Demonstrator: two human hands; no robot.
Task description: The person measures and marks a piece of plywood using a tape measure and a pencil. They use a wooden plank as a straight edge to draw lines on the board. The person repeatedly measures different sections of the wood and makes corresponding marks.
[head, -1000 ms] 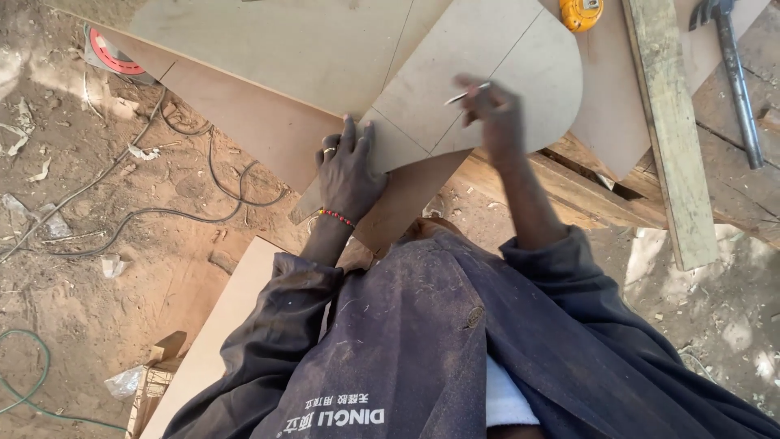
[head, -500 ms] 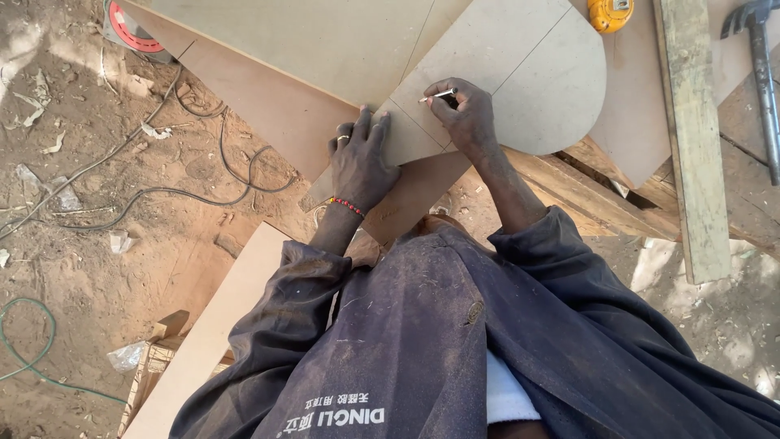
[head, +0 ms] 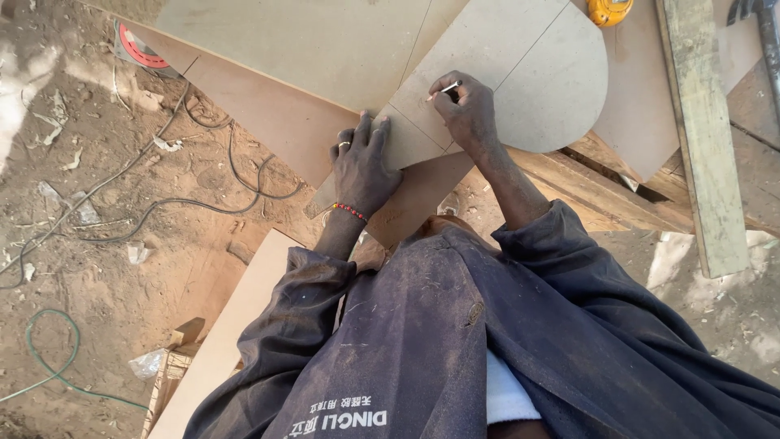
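The left hand point(head: 363, 167) lies flat, fingers spread, grasping nothing, and presses on the near corner of the rounded board point(head: 520, 73), which rests on larger sheets point(head: 309, 49). The right hand point(head: 467, 110) pinches a pencil point(head: 444, 89), wrist bent, tip on the board. The board seems thin, stiff and light; it is best held by its edges.

Sandy ground point(head: 122, 268) under me, sunlit, littered with scraps. Black cables point(head: 203, 203) snake across it, a green hose point(head: 49, 358) curls at left, rough planks point(head: 699, 138) stacked at right.
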